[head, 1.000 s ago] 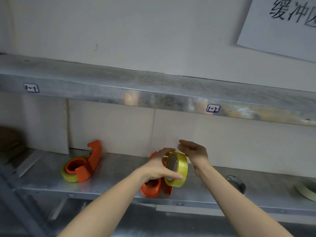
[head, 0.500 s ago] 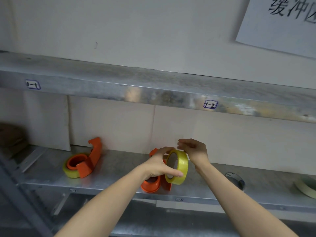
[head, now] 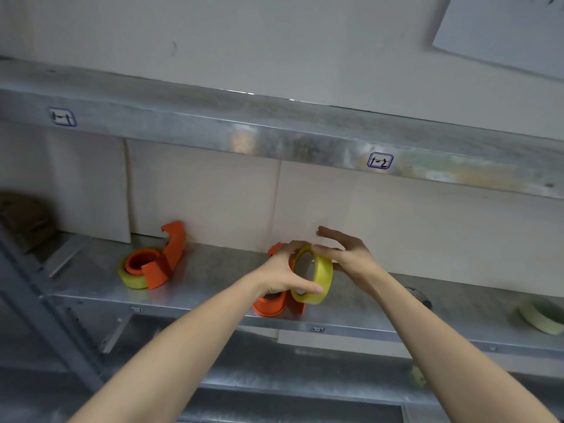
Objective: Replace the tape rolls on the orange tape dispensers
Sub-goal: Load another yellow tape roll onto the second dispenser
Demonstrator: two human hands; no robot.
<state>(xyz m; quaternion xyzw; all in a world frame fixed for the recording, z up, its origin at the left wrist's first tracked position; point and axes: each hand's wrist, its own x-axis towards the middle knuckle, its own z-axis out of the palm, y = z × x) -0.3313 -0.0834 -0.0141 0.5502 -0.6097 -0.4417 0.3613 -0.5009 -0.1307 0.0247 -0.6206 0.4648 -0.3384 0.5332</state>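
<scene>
Right hand (head: 351, 257) newly touching yellow tape roll (head: 317, 274), left hand (head: 280, 274) grip closed around it

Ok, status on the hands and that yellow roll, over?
Left hand gripping yellow tape roll, upright on edge. Right hand fingering its top rim. Empty orange dispenser right behind it. Nothing in the way.

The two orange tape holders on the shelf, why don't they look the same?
The left dispenser already has a yellow roll around its hub; the middle dispenser has a bare orange hub. The left dispenser lies in full view, while the middle dispenser sits partly hidden behind the left hand, which holds a yellow tape roll. Both are orange and rest on the metal shelf.
</scene>
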